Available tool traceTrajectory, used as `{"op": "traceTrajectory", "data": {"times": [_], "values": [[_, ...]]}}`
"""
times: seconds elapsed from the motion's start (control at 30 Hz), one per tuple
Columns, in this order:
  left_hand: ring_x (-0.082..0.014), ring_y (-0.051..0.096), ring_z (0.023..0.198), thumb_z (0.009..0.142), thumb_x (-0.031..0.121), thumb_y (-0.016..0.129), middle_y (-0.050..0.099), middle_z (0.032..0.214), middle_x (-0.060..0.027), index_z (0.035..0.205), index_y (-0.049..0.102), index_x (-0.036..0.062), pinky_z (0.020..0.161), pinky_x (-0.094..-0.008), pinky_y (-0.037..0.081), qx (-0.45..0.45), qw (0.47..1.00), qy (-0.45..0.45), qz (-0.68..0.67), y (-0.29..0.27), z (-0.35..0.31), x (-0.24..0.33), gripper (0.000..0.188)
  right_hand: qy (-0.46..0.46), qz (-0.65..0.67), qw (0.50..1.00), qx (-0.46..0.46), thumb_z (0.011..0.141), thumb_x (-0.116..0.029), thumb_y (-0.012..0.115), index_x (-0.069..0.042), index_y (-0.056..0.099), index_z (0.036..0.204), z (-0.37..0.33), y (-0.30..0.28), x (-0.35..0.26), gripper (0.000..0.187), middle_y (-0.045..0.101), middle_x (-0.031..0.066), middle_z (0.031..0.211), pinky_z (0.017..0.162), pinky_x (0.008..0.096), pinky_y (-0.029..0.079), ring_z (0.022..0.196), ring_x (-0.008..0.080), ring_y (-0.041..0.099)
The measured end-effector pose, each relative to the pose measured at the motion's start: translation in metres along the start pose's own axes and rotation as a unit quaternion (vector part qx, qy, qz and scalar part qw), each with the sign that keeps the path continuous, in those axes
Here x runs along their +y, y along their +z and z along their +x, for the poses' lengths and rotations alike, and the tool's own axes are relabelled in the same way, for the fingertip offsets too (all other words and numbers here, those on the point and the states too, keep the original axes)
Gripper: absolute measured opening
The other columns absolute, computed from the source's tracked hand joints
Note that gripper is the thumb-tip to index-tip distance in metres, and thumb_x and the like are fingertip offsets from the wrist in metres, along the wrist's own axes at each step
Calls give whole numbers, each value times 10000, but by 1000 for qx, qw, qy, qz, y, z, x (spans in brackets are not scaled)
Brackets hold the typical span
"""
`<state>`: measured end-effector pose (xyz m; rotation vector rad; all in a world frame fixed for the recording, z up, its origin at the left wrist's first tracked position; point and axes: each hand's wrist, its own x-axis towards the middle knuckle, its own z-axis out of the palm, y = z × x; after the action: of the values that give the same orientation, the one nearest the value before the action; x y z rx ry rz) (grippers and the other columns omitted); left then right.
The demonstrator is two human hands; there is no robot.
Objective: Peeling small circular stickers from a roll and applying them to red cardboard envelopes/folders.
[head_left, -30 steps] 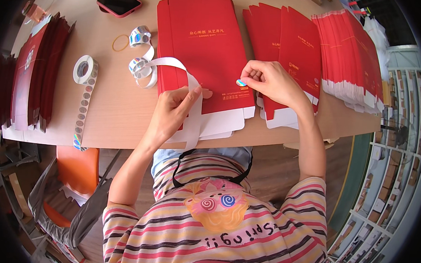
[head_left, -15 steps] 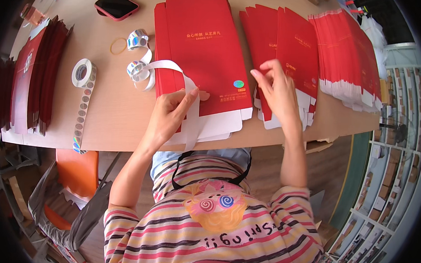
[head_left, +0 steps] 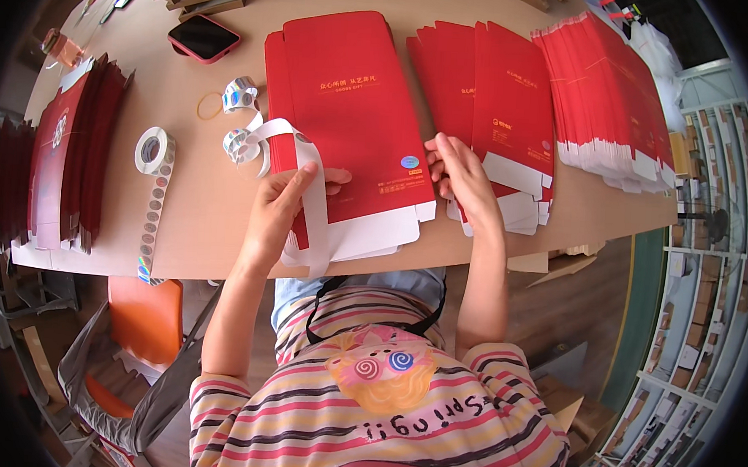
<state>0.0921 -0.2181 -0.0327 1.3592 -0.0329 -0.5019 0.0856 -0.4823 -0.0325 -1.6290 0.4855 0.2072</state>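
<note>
A white sticker strip (head_left: pixel 314 205) hangs from my left hand (head_left: pixel 275 207), closed on it over the lower left of a stack of flat red cartons (head_left: pixel 338 105). The strip curls back to a small loose roll (head_left: pixel 242 144) at the stack's left edge. On the top carton, a round shiny sticker (head_left: pixel 409 162) sits near the lower right corner. My right hand (head_left: pixel 470 183) is open at the stack's right edge, fingers bent, holding nothing I can see. More red cartons (head_left: pixel 516 114) lie fanned just beyond it.
Left of the stack lie another sticker roll (head_left: pixel 152 150), partly unrolled over the table edge, a yellow rubber band (head_left: pixel 209 105) and a phone (head_left: pixel 204 38). Red cartons stand upright at far left (head_left: pixel 99 151); a bundled row (head_left: pixel 605 102) lies at far right. An orange chair (head_left: pixel 145 319) stands below.
My right hand has moved left and down, from over the fanned cartons to the stack's edge. My left hand, still holding the strip, has shifted slightly down and left. The whole view has shifted a little.
</note>
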Motion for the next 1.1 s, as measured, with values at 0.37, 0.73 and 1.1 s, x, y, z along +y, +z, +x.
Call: {"op": "traceTrajectory", "data": {"times": [0.37, 0.73, 1.1], "values": [[-257, 660, 1032, 1018, 234, 500, 673, 1125, -199, 1173, 619, -88, 934, -372, 519, 13, 994, 69, -88, -6, -4, 6, 377, -321, -300, 868, 231, 763, -166, 783, -51, 550, 975, -12, 32, 13, 335, 571, 125, 891, 700, 440, 488, 878, 322, 579], [-266, 632, 1109, 999, 147, 478, 646, 1209, -198, 1310, 515, -91, 997, -357, 471, -15, 987, 65, -148, -7, -17, 29, 393, -198, -187, 944, 186, 961, -107, 597, 3, 537, 1268, -8, -142, 7, 331, 674, 126, 1141, 801, 262, 505, 990, 125, 637], [-284, 556, 1227, 990, 97, 425, 558, 1300, -199, 1432, 350, -40, 1060, -420, 434, -60, 994, 39, -80, 29, -39, 19, 469, -525, -185, 831, 5, 768, -98, 769, -111, 711, 957, -42, 68, -45, 198, 653, 15, 933, 786, 359, 451, 887, 203, 622]]}}
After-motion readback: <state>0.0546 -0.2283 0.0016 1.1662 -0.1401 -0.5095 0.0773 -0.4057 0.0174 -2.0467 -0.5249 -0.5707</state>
